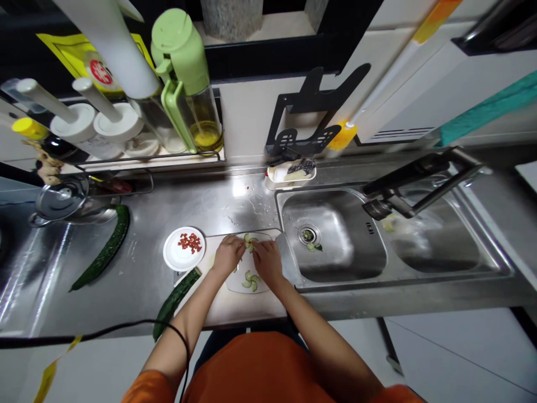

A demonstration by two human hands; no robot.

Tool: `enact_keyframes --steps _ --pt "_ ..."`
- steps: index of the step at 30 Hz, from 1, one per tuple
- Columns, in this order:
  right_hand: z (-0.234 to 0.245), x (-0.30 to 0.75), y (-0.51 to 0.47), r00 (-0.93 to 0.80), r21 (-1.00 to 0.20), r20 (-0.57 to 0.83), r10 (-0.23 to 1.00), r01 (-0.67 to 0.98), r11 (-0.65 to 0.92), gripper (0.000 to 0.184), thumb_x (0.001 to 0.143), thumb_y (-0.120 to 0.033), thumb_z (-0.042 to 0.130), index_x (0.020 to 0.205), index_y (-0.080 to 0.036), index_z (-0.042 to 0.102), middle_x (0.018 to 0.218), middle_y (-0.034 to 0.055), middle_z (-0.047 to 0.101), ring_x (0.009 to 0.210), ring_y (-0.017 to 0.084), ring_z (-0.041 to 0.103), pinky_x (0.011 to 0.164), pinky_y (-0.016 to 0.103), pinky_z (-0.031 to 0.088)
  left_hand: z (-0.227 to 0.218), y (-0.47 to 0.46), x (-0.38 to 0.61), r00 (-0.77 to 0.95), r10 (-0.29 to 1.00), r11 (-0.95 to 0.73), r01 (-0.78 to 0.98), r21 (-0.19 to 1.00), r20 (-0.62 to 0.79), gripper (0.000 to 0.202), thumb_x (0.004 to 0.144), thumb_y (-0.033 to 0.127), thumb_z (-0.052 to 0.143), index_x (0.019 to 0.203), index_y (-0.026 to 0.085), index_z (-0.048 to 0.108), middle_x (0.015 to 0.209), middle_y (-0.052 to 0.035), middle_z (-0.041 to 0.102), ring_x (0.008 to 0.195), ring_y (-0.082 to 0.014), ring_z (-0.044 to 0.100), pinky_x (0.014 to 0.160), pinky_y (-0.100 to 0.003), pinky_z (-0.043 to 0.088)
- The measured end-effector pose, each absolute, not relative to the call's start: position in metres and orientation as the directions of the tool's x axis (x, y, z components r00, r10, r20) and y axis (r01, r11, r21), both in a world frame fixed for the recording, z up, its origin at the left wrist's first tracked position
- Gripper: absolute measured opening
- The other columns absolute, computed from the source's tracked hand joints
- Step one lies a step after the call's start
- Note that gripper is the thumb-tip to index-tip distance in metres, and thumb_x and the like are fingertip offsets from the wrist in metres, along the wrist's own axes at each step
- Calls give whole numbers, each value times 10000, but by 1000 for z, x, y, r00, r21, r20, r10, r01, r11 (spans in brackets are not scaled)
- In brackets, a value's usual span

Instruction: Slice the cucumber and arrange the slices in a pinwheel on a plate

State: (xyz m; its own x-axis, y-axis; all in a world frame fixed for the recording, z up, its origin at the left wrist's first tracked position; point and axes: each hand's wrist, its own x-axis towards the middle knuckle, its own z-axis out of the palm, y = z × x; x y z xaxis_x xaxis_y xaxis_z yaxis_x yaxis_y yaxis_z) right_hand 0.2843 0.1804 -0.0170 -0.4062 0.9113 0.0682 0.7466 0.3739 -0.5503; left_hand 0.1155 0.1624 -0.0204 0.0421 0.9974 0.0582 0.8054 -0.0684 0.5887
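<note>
My left hand (229,254) and my right hand (268,261) meet over the far part of a pale oblong plate (235,286). The fingers of both are closed at a small cluster of thin cucumber slices (250,242), one hand at each side. Closer to me on the same plate, more cucumber slices (250,281) lie fanned out in a pinwheel. Under the plate is a light cutting board (226,313). To the left of my left hand, a round white plate (172,254) holds small red diced pieces (189,243).
One cucumber (176,299) lies beside the board, near my left forearm; another cucumber (107,252) is farther left on the steel counter (140,280). A double sink (335,240) with a dark faucet (403,179) stands right. Along the wall are an oil bottle (188,84) and seasoning jars (119,126).
</note>
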Motion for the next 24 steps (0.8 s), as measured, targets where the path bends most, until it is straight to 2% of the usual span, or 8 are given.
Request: enact_keyframes --steps 6,10,17,20,24 --pt "-12 286 175 -415 -561 81 906 733 386 298 851 -151 512 1104 -173 669 909 81 647 895 238 433 845 368 365 -8 137 97 -87 990 1 796 605 112 159 853 243 552 924 206 689 932 -56 696 916 -188 606 857 -340 484" --pt "-11 286 169 -414 -575 87 906 722 385 285 848 -153 511 1074 -190 680 888 78 643 893 236 438 837 368 372 -1 113 67 -247 964 139 780 610 97 180 847 293 550 910 210 697 924 -57 701 903 -187 621 854 -331 487" --pt "-9 280 159 -456 -571 88 886 705 420 247 849 -154 510 1007 -174 698 884 90 649 910 240 445 830 369 383 2 84 14 -609 791 566 685 458 -67 226 792 337 554 899 205 703 918 -59 697 818 -179 630 786 -281 475" --pt "-9 277 156 -464 -582 93 881 693 426 241 844 -148 519 1002 -165 700 888 89 652 913 238 443 827 359 384 0 85 6 -653 754 624 673 396 -78 256 788 366 546 917 213 707 940 -64 694 830 -186 626 790 -284 463" --pt "-8 274 152 -466 -583 94 880 691 428 250 840 -142 520 1011 -163 700 879 85 652 907 239 441 812 353 380 -2 93 5 -654 752 632 680 373 -82 261 788 375 534 907 223 709 939 -69 693 861 -194 622 793 -282 453"
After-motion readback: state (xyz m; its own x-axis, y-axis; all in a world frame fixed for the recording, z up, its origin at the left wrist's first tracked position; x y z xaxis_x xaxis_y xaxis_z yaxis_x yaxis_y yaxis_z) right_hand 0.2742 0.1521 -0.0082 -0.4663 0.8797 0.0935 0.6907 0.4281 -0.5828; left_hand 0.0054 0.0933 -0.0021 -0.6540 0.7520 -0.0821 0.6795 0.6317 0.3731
